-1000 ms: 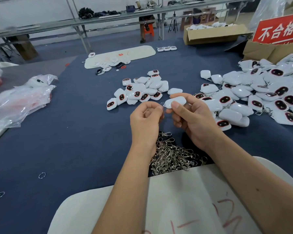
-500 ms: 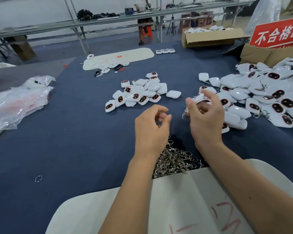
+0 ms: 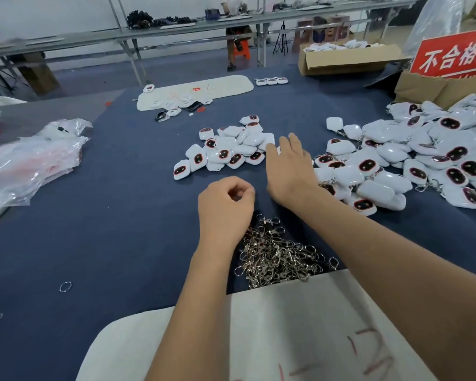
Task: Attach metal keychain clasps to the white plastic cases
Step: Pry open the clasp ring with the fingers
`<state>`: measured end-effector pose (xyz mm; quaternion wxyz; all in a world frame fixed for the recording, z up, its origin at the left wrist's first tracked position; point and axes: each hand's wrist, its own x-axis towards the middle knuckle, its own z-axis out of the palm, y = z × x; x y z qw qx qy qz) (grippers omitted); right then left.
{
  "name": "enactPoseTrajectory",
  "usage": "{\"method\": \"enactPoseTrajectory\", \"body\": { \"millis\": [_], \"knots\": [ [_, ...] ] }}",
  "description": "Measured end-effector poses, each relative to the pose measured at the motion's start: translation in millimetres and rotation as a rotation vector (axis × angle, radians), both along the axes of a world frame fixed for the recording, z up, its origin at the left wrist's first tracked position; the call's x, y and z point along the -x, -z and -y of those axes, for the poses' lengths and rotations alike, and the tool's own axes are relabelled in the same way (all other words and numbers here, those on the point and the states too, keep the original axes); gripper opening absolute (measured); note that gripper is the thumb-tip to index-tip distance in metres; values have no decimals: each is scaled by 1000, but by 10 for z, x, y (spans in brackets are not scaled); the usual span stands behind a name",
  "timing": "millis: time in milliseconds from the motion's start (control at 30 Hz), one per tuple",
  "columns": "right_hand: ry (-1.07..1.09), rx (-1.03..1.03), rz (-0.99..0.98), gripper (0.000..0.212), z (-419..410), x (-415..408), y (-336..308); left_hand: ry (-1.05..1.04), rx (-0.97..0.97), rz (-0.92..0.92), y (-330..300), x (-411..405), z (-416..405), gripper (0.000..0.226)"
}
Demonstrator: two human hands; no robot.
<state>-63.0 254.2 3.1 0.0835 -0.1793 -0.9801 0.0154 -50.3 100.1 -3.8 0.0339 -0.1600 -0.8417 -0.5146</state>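
Reaching forward with fingers straight and spread, the right hand (image 3: 290,169) hovered at the right edge of the small pile of white plastic cases (image 3: 226,149) on the blue table (image 3: 94,243), with the large pile of cases (image 3: 412,163) just to its right. The left hand (image 3: 226,207) was loosely curled just beyond the heap of metal keychain clasps (image 3: 278,254); whether it pinched anything could not be told.

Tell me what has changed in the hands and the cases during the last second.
The right hand let go of the white case it held and now reaches, fingers open, toward the middle pile of cases. The left hand moved little, fingers curled above the metal clasps. The piles stayed put.
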Motion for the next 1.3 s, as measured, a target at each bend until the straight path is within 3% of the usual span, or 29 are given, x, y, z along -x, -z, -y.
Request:
{"method": "enactPoseTrajectory", "body": {
  "millis": [100,233,333,433,533,700,833,1067,1300],
  "knots": [
    [30,-64,132,60,0,89,-20,145,130,-6,-13,40,62,11],
    [-100,-116,6,42,94,-13,-37,353,330,-19,-25,7,95,18],
    [-223,-53,-78,36,100,-212,-22,374,339,-41,-42,13,104,18],
    [-226,187,-315,36,111,-454,-33,375,367,-26,-24,31,110,20],
    [-144,478,-517,18,179,-648,-7,291,238,-20,3,51,113,22],
    [-192,729,-501,13,172,-774,73,232,-75,-9,-5,38,71,19],
    [-238,767,-455,28,133,-780,89,228,-74,-14,39,17,30,18],
    [-164,855,-632,24,65,-733,176,213,-151,48,47,45,32,19],
    [-127,862,-673,25,51,-710,206,170,-250,96,46,42,20,19]
  ]
}}
